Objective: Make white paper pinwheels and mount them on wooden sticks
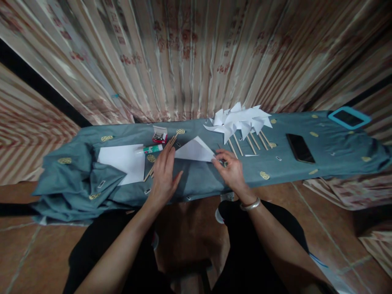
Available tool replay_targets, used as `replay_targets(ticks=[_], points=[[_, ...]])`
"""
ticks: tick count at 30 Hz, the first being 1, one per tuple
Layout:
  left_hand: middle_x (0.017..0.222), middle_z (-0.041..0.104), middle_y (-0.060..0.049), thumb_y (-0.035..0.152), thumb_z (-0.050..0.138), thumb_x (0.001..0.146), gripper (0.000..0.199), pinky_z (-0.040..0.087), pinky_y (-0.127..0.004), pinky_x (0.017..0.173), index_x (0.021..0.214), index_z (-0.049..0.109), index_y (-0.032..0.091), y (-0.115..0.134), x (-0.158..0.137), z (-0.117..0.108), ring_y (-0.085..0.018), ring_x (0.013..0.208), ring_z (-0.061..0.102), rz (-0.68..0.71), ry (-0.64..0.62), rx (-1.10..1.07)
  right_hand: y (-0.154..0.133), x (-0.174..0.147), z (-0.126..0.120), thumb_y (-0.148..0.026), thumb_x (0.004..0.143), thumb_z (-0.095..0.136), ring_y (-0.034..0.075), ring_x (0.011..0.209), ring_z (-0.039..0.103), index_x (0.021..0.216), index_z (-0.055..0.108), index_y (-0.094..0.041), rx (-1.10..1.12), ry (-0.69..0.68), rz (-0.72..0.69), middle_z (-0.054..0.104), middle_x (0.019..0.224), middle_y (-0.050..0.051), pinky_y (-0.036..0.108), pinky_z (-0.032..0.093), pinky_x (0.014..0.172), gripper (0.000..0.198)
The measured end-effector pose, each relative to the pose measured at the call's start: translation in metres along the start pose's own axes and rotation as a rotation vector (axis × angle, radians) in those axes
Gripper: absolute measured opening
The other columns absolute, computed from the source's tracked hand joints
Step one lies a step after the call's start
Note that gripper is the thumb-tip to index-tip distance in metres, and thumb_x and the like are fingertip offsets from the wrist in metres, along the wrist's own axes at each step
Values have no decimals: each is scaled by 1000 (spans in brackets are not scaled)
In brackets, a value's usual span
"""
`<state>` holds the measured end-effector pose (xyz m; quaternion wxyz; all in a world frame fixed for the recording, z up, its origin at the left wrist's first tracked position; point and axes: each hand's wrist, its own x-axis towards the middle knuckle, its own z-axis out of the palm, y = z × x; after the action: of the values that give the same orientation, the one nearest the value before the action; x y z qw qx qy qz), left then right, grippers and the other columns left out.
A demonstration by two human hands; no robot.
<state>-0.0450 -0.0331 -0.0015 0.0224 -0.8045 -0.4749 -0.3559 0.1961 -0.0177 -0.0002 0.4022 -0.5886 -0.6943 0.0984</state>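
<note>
A folded sheet of white paper [196,150] lies in front of me as a triangle, its peak pointing away. My right hand [229,168] pinches the paper's right corner between thumb and fingers. Something small and dark shows under that palm, too hidden to name. My left hand [165,173] rests flat at the left corner, fingers stretched and thumb apart. Partly beneath it are thin wooden sticks [173,140]. Beside them lie a glue stick [153,149] and a small open box [159,135] of metal bits. More white paper [122,157] is further left.
Several white paper pinwheels [241,121] on wooden sticks lie in a row at the back right. A black phone [300,148] and a blue-framed device [349,118] are further right. Green-grey cloth [196,183] covers the narrow table, bunched up at the left. Patterned curtains [183,61] hang behind.
</note>
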Motion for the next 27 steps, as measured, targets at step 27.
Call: replay_targets(ticks=[27], points=[[103,74,-5,19,47,93,24,19,-61,115,102,70,25,5,-24,-1,-21,100,67,164,-204,-64,-10,-40,-9,-14,92,49,26,124,54,108,66,-17,-126,-411,-434,62,130,13,50,37,106,24]])
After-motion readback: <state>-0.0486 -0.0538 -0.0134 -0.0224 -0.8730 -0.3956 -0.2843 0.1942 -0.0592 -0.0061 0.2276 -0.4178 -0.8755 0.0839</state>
